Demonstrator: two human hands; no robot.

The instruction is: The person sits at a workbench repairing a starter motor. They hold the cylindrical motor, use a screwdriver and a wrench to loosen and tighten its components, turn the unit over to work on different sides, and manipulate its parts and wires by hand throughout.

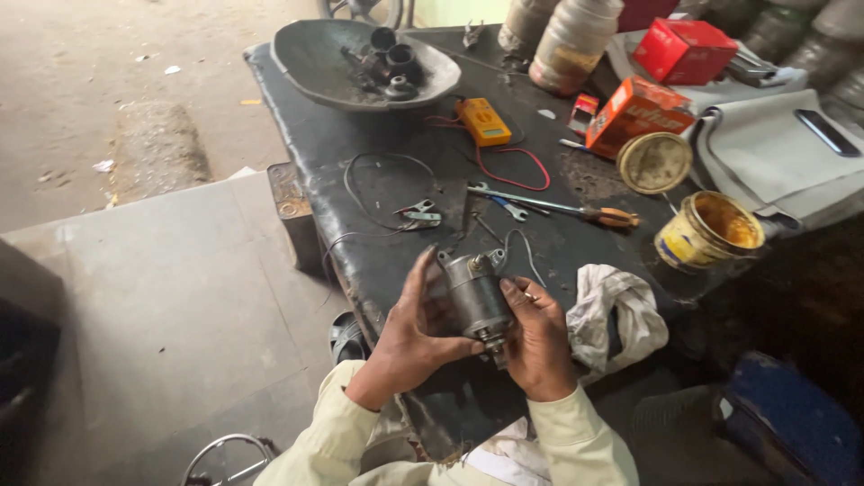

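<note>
I had both hands on it | left hand [409, 337] and right hand [537, 346] fingers wrapped around small grey motor [477, 297], held above counter [360, 193] edge | screwdriver [562, 209] lay beyond fingers, untouched | motor looked assembled.

So the motor [477, 297] sits between the fingers [423, 279] of both hands, left hand [409, 337] on its left, right hand [537, 346] on its right, right over the near edge of the bench [306, 135]. Just right of the fingers there's a rag [621, 310]. Beyond them lie a clip [419, 213], a wrench [497, 201] and a screwdriver [576, 209]. Further right, an open tin [708, 231], its lid [654, 163] behind it. Way back sits a pan [306, 58] with parts [387, 61] in it.
</note>
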